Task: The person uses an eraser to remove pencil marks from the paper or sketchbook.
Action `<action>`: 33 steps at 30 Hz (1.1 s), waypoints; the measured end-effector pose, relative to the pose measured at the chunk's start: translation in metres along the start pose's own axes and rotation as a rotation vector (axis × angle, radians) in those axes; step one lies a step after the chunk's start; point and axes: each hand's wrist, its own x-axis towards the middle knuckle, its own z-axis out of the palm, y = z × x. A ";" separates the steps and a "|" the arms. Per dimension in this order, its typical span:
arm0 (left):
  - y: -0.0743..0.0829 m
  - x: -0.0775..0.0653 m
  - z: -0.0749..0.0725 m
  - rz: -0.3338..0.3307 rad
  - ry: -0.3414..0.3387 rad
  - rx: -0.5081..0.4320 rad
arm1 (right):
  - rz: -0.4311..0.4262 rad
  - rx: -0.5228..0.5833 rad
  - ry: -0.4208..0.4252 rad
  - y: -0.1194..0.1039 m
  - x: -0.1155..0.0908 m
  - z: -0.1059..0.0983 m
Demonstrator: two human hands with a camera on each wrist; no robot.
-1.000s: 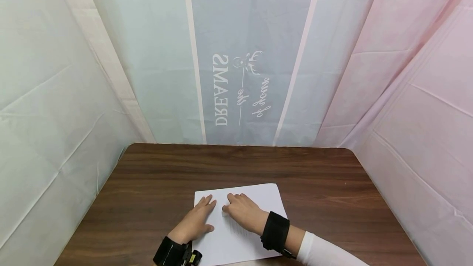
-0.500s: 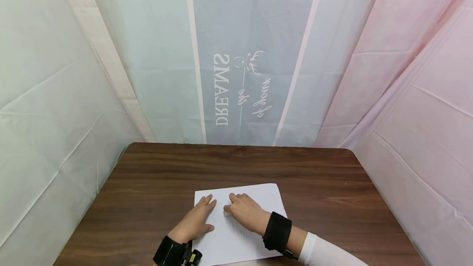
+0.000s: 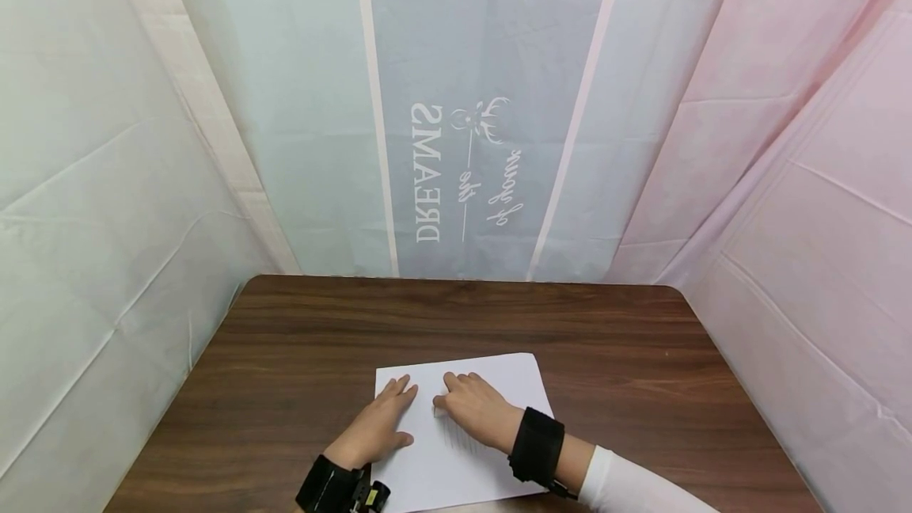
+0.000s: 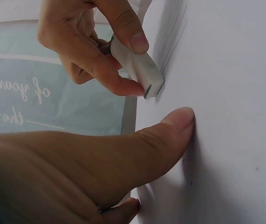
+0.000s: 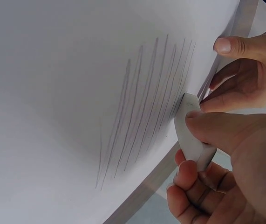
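Observation:
A white eraser [image 5: 192, 133] is pinched between the thumb and fingers of my right hand [image 3: 479, 412]. Its lower end meets the sheet of white paper [image 3: 492, 489], right beside a row of thin pencil lines [image 5: 142, 112]. Dark smudges show on the eraser's corner in the left wrist view. My left hand [image 3: 374, 427] lies spread on the paper's left side, thumb out toward the eraser, holding nothing. A few tiny dark crumbs [image 4: 185, 160] dot the sheet near the left thumb.
The paper lies on a dark brown wooden table [image 3: 613, 370] near its front edge. Pale fabric curtains [image 3: 484, 38] with printed lettering enclose the back and sides. Black straps [image 3: 537, 448] circle both wrists.
My right hand has shifted slightly to the right with the eraser in its fingers. The left hand and the paper have stayed in place.

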 end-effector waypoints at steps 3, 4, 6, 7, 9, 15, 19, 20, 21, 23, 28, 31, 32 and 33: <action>0.000 0.000 0.000 0.000 0.000 -0.001 | -0.001 -0.009 0.005 0.000 0.000 -0.001; 0.000 0.000 0.000 0.000 -0.001 -0.002 | -0.001 -0.011 0.005 0.000 0.000 -0.001; 0.000 -0.001 -0.001 0.001 -0.003 -0.005 | 0.000 -0.013 0.004 0.000 0.000 -0.001; 0.001 -0.001 -0.001 0.001 -0.004 -0.006 | -0.001 -0.013 0.004 0.000 -0.001 -0.001; 0.000 -0.001 -0.001 0.001 -0.006 -0.008 | -0.002 -0.012 0.005 0.001 -0.001 -0.001; 0.000 0.000 -0.001 0.002 -0.005 -0.005 | -0.013 -0.024 0.022 0.003 -0.003 -0.001; 0.001 0.000 -0.001 0.005 -0.003 -0.001 | -0.015 -0.026 0.024 0.004 -0.003 0.000; 0.001 0.000 -0.001 0.005 -0.003 -0.002 | -0.016 -0.027 0.025 0.004 -0.003 0.000; 0.001 0.000 -0.001 0.004 -0.004 -0.003 | -0.016 -0.028 0.026 0.004 -0.004 0.001; 0.001 -0.001 -0.002 0.005 -0.005 -0.007 | -0.016 -0.030 0.026 0.004 -0.004 0.000; 0.001 -0.001 -0.002 0.006 -0.002 -0.007 | -0.019 -0.031 0.035 0.005 -0.005 0.000; 0.001 -0.001 -0.002 0.004 -0.001 -0.003 | -0.022 -0.028 0.036 0.006 -0.005 0.000; 0.001 -0.001 -0.001 0.002 -0.001 -0.003 | -0.023 -0.028 0.036 0.006 -0.006 0.000; 0.001 -0.001 -0.001 0.000 -0.001 -0.002 | -0.023 -0.027 0.034 0.006 -0.006 0.000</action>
